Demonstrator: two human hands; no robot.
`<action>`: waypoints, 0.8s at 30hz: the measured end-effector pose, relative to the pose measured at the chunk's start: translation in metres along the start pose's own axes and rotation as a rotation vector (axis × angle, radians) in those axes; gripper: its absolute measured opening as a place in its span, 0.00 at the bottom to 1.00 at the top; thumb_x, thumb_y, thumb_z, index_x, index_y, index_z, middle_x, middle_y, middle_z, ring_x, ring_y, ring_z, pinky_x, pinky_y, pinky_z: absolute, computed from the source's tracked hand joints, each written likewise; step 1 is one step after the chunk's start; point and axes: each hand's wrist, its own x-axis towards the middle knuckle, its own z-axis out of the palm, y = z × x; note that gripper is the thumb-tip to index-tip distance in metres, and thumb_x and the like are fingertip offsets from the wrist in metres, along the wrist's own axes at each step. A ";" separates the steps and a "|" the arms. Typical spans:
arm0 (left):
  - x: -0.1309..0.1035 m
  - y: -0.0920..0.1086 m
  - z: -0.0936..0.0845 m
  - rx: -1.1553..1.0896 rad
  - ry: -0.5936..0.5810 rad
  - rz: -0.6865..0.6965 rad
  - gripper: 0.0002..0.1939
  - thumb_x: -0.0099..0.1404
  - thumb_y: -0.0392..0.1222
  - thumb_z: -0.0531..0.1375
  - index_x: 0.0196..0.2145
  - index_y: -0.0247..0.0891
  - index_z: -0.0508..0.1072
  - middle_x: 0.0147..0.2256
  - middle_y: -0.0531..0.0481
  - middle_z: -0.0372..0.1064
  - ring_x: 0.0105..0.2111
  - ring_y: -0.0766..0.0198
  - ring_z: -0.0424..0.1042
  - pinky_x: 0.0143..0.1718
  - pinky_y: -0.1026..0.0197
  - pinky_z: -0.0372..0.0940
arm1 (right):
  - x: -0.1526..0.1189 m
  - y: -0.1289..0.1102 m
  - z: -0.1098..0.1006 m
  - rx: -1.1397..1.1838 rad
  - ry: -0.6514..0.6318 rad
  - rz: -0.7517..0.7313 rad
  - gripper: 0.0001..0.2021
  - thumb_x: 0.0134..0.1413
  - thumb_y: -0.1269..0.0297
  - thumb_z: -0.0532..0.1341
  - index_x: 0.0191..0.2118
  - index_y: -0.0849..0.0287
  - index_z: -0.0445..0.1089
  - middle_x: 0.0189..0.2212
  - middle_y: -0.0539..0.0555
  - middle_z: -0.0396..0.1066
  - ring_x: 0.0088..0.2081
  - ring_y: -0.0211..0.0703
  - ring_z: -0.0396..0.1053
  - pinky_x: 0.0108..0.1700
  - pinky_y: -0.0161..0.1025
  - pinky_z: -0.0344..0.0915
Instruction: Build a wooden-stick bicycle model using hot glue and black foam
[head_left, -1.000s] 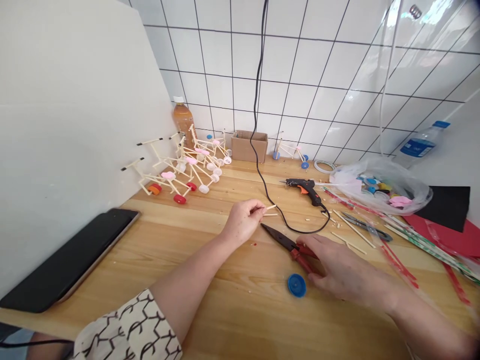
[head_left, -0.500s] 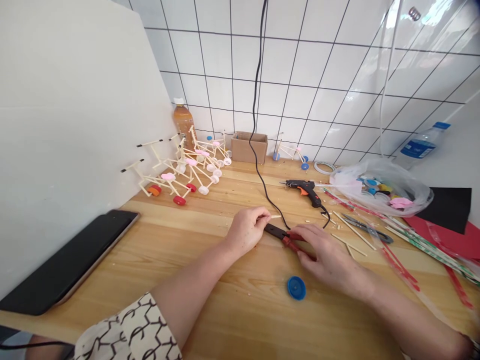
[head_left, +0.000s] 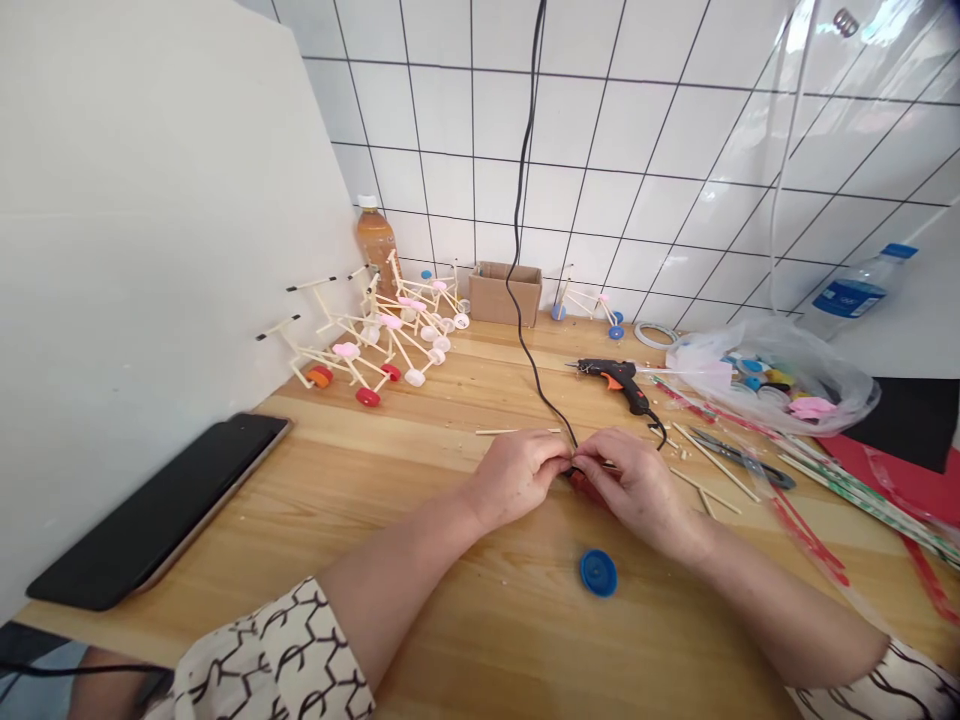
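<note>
My left hand (head_left: 523,475) and my right hand (head_left: 637,485) meet fingertip to fingertip at the middle of the wooden table. Both are closed in a pinch on something too small and hidden to name. Red-handled pliers (head_left: 589,487) lie mostly covered beneath my right hand. Just behind my left hand, a thin wooden stick (head_left: 517,432) rests on the wood. A blue bottle cap (head_left: 598,573) sits in front of my right hand. Behind the hands is a black glue gun (head_left: 615,380) with an orange trigger.
Several small stick models with cap wheels (head_left: 390,320) stand at the back left, by a tea bottle (head_left: 377,240). A cardboard box (head_left: 506,297) is by the wall. A black phone (head_left: 157,510) lies left; scissors (head_left: 742,458) and a bag of caps (head_left: 776,380) are right.
My right hand has let go of the pliers and moved to my left fingertips, now over the pliers. My left hand has shifted right. A stick now lies behind my left hand.
</note>
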 end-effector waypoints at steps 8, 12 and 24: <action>0.002 -0.003 -0.004 -0.073 0.042 -0.073 0.09 0.62 0.35 0.53 0.30 0.38 0.73 0.31 0.51 0.73 0.33 0.65 0.70 0.36 0.65 0.63 | 0.006 0.000 0.004 0.014 -0.006 0.060 0.05 0.55 0.68 0.55 0.31 0.57 0.66 0.26 0.51 0.70 0.30 0.40 0.66 0.34 0.38 0.62; 0.002 -0.003 -0.005 -0.005 0.006 -0.064 0.09 0.62 0.36 0.53 0.28 0.38 0.72 0.28 0.51 0.71 0.31 0.64 0.69 0.34 0.65 0.61 | 0.004 0.005 0.005 -0.006 -0.024 0.080 0.08 0.55 0.67 0.55 0.26 0.57 0.64 0.22 0.50 0.69 0.28 0.40 0.65 0.33 0.37 0.60; 0.001 -0.008 -0.003 0.065 0.014 -0.087 0.11 0.63 0.37 0.51 0.27 0.38 0.71 0.27 0.51 0.70 0.29 0.66 0.68 0.31 0.65 0.59 | 0.005 0.014 -0.002 -0.014 -0.037 0.175 0.10 0.53 0.66 0.56 0.22 0.60 0.65 0.20 0.49 0.67 0.23 0.35 0.62 0.26 0.32 0.55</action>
